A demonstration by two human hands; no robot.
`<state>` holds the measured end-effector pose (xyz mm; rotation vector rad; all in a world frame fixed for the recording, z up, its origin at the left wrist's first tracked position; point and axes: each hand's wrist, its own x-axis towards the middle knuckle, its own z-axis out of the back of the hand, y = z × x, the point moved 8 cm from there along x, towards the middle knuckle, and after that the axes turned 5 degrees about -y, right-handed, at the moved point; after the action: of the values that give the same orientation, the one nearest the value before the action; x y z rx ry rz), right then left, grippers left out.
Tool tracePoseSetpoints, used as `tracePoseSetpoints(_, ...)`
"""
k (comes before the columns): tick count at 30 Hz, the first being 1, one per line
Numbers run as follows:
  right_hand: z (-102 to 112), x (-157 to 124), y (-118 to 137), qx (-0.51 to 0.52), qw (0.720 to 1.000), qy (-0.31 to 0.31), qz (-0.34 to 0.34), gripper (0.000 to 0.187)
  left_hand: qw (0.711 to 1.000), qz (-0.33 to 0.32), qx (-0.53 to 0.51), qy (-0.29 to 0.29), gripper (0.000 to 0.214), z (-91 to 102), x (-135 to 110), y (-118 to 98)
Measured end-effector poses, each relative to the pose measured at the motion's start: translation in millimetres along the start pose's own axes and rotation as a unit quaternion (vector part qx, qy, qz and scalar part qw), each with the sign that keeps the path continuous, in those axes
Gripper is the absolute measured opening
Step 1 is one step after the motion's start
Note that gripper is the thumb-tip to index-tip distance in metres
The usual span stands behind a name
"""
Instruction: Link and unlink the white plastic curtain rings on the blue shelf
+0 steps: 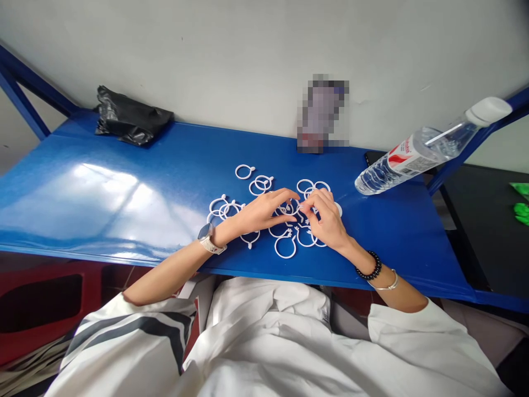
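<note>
Several thin white plastic rings [285,246], some with a small knob or open ends, lie loose and overlapping on the blue table [173,182]. My left hand [268,210] is over the middle of them, its thumb and fingers apart, with white rings showing in the gap. Just to its right, my right hand [324,216] has thumb and index finger pinched together at a white ring [294,207]; the fingers partly hide it. More rings lie under and around both hands. To the left is another cluster of rings [225,208], partly behind my left wrist.
A crumpled black plastic bag [130,117] lies at the back left. At the right stands a clear water bottle [417,151] with a white cap. A pixelated upright object [320,116] leans near the wall. Blue frame posts [25,94] bound the table's sides.
</note>
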<state>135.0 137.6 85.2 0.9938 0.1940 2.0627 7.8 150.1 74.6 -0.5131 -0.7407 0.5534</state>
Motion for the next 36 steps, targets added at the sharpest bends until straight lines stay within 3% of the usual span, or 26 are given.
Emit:
tracePoseSetpoints(8,4,0,1,0.019,0.999,-0.02,-0.022,0.016,0.998,0.04,-0.012,-0.049,0.042,7.8,1,2)
tracePoseSetpoints(15,3,-4,6,-0.012,0.999,-0.028,-0.02,0.027,0.997,0.028,0.014,-0.064,0.031,8.5,0,-7)
tracePoseSetpoints(19,5,-2,4,-0.01,0.999,-0.042,-0.029,0.02,0.996,0.037,0.028,-0.073,0.026,7.5,-1,-7)
tracePoseSetpoints(22,3,0,-1,-0.018,0.999,-0.023,-0.037,0.007,0.995,0.053,0.051,-0.068,0.022,10.9,1,-1)
tracePoseSetpoints(26,-4,-1,-3,-0.031,0.999,0.013,-0.025,0.021,0.977,0.104,0.173,-0.064,0.022,25.0,2,18)
tracePoseSetpoints(29,-19,-5,-1,-0.045,0.995,0.086,0.0,0.029,0.954,0.146,0.259,-0.047,0.02,32.5,0,35)
tracePoseSetpoints(32,-34,-12,3,-0.052,0.986,0.155,0.03,0.031,0.937,0.167,0.305,-0.02,0.021,31.3,-2,46)
tracePoseSetpoints(36,-39,-15,3,-0.058,0.982,0.178,0.032,0.027,0.926,0.168,0.337,0.017,0.025,22.8,-4,51)
